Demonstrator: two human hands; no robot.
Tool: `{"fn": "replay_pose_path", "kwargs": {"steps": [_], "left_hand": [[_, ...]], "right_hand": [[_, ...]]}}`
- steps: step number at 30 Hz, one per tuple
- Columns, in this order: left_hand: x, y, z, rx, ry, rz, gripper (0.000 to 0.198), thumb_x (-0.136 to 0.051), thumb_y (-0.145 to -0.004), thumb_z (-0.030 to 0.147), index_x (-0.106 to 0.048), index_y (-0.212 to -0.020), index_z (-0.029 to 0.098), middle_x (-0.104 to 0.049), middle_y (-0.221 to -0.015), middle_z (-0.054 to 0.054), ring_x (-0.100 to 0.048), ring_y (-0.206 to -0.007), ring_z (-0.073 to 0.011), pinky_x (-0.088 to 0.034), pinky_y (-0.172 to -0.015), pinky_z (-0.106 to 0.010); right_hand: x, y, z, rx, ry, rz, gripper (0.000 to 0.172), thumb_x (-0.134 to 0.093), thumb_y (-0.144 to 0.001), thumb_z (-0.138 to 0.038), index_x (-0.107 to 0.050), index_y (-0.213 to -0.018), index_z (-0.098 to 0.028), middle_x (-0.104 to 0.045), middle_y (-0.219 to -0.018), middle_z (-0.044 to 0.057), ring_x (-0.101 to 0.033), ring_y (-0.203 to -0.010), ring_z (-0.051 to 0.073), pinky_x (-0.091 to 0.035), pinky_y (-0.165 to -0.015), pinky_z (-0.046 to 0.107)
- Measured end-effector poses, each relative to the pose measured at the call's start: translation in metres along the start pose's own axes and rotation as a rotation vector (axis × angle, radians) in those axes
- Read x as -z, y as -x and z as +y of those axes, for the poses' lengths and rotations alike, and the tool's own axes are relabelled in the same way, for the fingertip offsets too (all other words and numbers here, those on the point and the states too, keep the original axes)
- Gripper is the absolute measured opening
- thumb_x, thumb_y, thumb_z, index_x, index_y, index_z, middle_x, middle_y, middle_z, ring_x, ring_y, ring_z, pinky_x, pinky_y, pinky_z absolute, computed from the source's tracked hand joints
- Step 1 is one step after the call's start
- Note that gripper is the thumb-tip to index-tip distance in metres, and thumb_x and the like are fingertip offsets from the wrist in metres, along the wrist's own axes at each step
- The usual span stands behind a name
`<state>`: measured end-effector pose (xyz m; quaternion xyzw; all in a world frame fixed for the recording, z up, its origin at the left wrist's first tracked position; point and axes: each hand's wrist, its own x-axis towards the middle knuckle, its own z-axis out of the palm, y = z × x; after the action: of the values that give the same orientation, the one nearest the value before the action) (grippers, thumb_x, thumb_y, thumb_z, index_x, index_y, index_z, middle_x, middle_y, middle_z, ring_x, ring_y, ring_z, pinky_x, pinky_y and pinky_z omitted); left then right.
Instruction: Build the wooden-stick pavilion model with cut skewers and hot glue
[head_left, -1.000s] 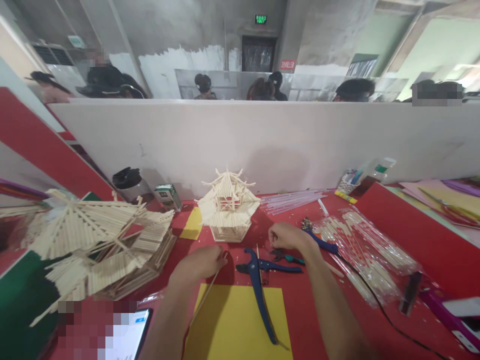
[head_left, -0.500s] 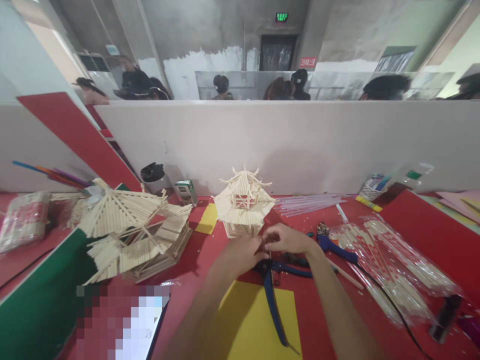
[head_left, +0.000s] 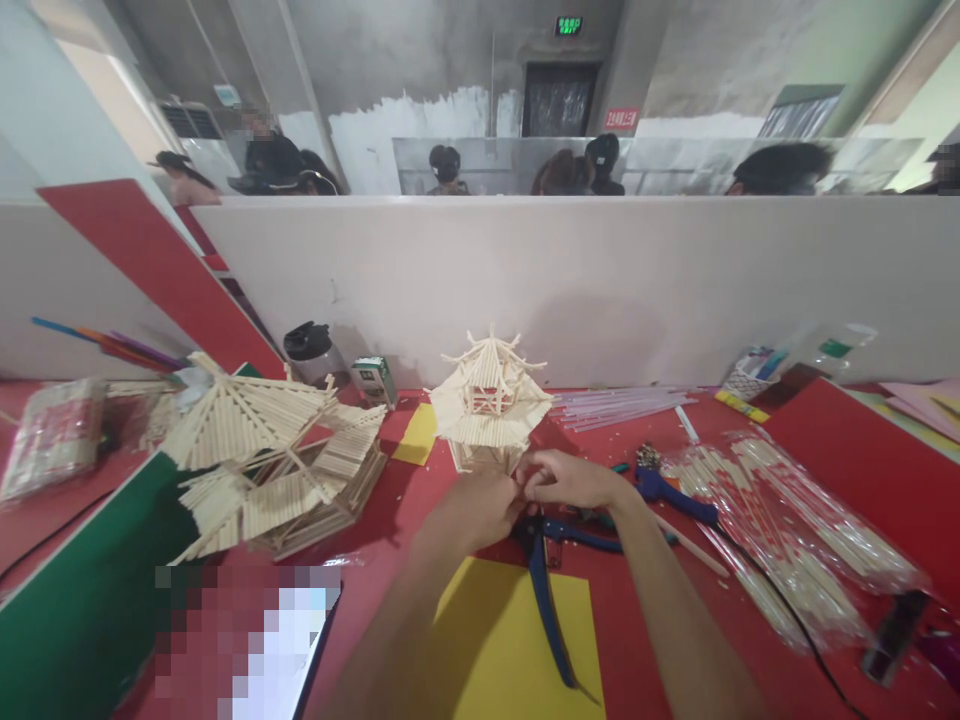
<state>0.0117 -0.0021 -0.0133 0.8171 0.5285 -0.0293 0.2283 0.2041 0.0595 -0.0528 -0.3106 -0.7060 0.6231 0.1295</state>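
My left hand (head_left: 487, 505) and my right hand (head_left: 562, 478) meet just in front of a small tiered pavilion model (head_left: 491, 400) made of thin wooden sticks. Fingers of both hands are curled together, and whatever is pinched between them is too small or hidden to make out. Right below them lies a blue-handled cutter (head_left: 547, 600), its head partly under my fingers and its handles spread apart. One handle rests across a yellow sheet (head_left: 480, 620). The lower front of the pavilion is partly covered by my hands.
A larger stick-built model (head_left: 277, 460) stands at left on a green board (head_left: 82, 550). A phone (head_left: 300, 640) lies near the front. At right are a blue glue gun (head_left: 675, 495), bagged sticks (head_left: 772, 540) and clear glue sticks (head_left: 622, 405). A pale partition (head_left: 420, 270) closes the back.
Both hands stay together in front of the pavilion, with only slight finger movement. The right hand has shifted slightly left over the left fingers. The view has tilted a little.
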Motion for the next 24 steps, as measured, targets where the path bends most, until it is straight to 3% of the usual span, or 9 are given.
{"fn": "replay_pose_path", "kwargs": {"steps": [4, 9, 12, 17, 20, 24], "left_hand": [[0.007, 0.012, -0.032, 0.123, -0.099, 0.0, 0.029, -0.045, -0.087, 0.034, -0.069, -0.084, 0.018, -0.071, -0.09, -0.015, -0.068, -0.084, -0.029, -0.048, -0.071, -0.035], [0.011, 0.028, -0.103, 0.509, -0.126, -0.039, 0.019, -0.053, -0.076, 0.024, -0.07, -0.083, 0.018, -0.072, -0.092, -0.016, -0.069, -0.086, -0.0272, -0.049, -0.073, -0.033], [0.011, 0.031, -0.126, 0.585, -0.055, -0.109, 0.014, -0.054, -0.071, 0.019, -0.066, -0.065, 0.015, -0.072, -0.08, -0.017, -0.07, -0.079, -0.0274, -0.049, -0.068, -0.032], [0.012, 0.03, -0.111, 0.682, 0.032, -0.158, 0.02, -0.053, -0.07, 0.017, -0.058, -0.051, 0.017, -0.068, -0.062, -0.014, -0.068, -0.064, -0.0261, -0.048, -0.06, -0.032], [0.011, 0.03, -0.101, 0.731, 0.095, -0.129, 0.017, -0.053, -0.07, 0.014, -0.058, -0.054, 0.016, -0.069, -0.065, -0.015, -0.068, -0.061, -0.0242, -0.048, -0.058, -0.031], [0.007, 0.029, -0.102, 0.791, 0.157, -0.116, 0.013, -0.053, -0.07, 0.011, -0.059, -0.059, 0.015, -0.072, -0.071, -0.015, -0.068, -0.062, -0.023, -0.049, -0.057, -0.03]], "right_hand": [[0.01, 0.012, -0.008, 0.038, 0.024, 0.072, 0.024, -0.06, -0.087, -0.038, -0.053, -0.099, -0.018, -0.07, -0.094, 0.007, -0.067, -0.082, 0.017, -0.05, -0.075, 0.029], [0.036, 0.036, -0.009, 0.051, 0.139, 0.372, 0.028, -0.055, -0.089, -0.046, -0.053, -0.095, -0.019, -0.07, -0.095, 0.007, -0.064, -0.079, 0.017, -0.05, -0.071, 0.028], [0.047, 0.045, -0.005, 0.034, 0.208, 0.506, 0.032, -0.052, -0.088, -0.051, -0.054, -0.093, -0.019, -0.07, -0.092, 0.006, -0.063, -0.08, 0.018, -0.048, -0.068, 0.027], [0.051, 0.049, -0.003, 0.04, 0.253, 0.543, 0.032, -0.051, -0.088, -0.05, -0.055, -0.094, -0.019, -0.069, -0.09, 0.007, -0.063, -0.084, 0.019, -0.048, -0.068, 0.027], [0.049, 0.049, -0.005, 0.034, 0.275, 0.515, 0.03, -0.05, -0.089, -0.048, -0.055, -0.094, -0.019, -0.069, -0.092, 0.007, -0.063, -0.087, 0.02, -0.048, -0.069, 0.027], [0.046, 0.05, -0.008, 0.012, 0.299, 0.5, 0.028, -0.049, -0.089, -0.046, -0.056, -0.096, -0.019, -0.069, -0.094, 0.006, -0.064, -0.09, 0.02, -0.048, -0.071, 0.028]]}}
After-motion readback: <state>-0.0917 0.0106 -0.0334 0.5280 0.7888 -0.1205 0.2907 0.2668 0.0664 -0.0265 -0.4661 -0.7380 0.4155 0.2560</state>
